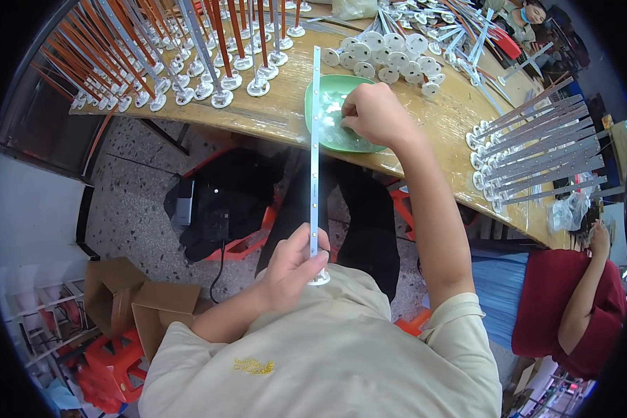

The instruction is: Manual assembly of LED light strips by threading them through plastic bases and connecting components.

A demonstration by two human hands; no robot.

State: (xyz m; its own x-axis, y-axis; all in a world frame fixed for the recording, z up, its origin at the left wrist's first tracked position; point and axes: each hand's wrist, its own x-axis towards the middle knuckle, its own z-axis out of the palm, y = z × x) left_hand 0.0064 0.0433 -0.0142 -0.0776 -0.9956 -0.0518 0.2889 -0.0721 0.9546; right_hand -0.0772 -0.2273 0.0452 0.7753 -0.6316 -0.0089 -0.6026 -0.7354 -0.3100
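My left hand point(290, 266) is closed round the lower end of a narrow LED strip point(315, 167), a pale bar dotted with small lights. It stands lengthwise in front of me, with a round white base point(319, 280) showing just below my fingers. The strip's far part passes in front of a green plastic bowl point(309, 104) at the table's edge. Inside the bowl lie small clear pieces point(330, 111), too small to name. Over the bowl, my right hand point(380, 115) has its fingers pinched down among them; whatever they grip is hidden.
Many upright strips on white bases point(221, 99) crowd the wooden table point(258, 115) at left. Round white discs point(390, 56) are heaped behind the bowl. More strips point(536, 150) lean at right, near a person in a red top point(564, 306). Cardboard boxes point(164, 303) stand lower left.
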